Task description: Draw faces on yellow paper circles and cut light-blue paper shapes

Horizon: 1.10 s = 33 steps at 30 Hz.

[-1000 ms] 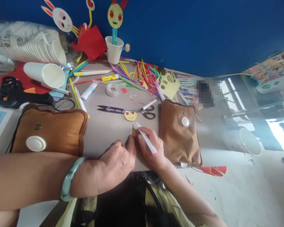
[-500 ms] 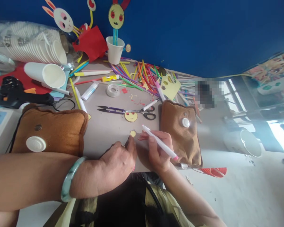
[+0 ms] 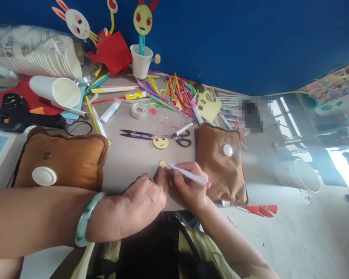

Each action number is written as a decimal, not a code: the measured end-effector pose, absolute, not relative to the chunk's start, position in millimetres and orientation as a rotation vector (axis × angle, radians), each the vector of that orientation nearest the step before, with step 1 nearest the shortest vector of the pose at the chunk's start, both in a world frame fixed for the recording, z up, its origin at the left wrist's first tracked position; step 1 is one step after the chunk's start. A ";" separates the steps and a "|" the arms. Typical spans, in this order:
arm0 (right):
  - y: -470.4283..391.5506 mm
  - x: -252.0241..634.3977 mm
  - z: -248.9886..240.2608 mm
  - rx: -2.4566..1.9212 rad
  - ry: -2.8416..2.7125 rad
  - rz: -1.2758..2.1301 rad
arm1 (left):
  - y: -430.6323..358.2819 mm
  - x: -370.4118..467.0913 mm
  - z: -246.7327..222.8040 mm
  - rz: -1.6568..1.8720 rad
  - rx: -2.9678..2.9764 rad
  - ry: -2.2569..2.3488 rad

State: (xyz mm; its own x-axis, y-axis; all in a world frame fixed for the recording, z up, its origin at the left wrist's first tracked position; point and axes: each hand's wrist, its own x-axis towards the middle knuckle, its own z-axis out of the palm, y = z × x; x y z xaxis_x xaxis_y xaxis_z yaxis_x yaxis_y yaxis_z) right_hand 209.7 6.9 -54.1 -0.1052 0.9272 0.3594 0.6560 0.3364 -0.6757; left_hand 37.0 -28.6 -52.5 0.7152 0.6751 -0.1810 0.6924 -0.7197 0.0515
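My right hand [image 3: 190, 184] is closed round a white marker pen with a pink end [image 3: 190, 176]. Its tip meets the right side of a small yellow paper circle [image 3: 163, 163] lying on the table. My left hand [image 3: 142, 197], a green bangle at its wrist, has its fingers curled in, and a fingertip pins the circle's lower edge. Just beyond lies a yellow paper face [image 3: 161, 143], partly under a pair of dark-handled scissors [image 3: 155, 136]. Whatever marks are on the small circle are too small to make out.
Brown plush cushions flank my hands, one left [image 3: 72, 159] and one right [image 3: 221, 166]. A black glue gun [image 3: 26, 114], a tipped paper cup [image 3: 55, 91], a tape roll [image 3: 139, 110] and a glue stick [image 3: 135, 95] lie behind. Colourful pipe cleaners [image 3: 174, 93] heap along the blue wall.
My right hand has moved slightly left and lowered the marker, so its tip now reaches the small yellow circle. The left hand stays put.
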 end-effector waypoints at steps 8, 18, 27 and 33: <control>9.7 208.9 -51.0 -1.403 -1.921 0.368 | -30.6 36.2 -59.6 -0.183 2.880 1.152; 9.8 208.7 -51.0 -1.383 -1.952 0.396 | -29.7 38.2 -54.1 -0.252 2.825 1.166; 11.2 208.6 -51.4 -1.353 -1.944 0.400 | -29.6 37.9 -54.3 -0.250 2.786 1.145; 10.3 208.5 -51.8 -1.386 -1.923 0.368 | -29.4 37.9 -52.5 -0.256 2.807 1.134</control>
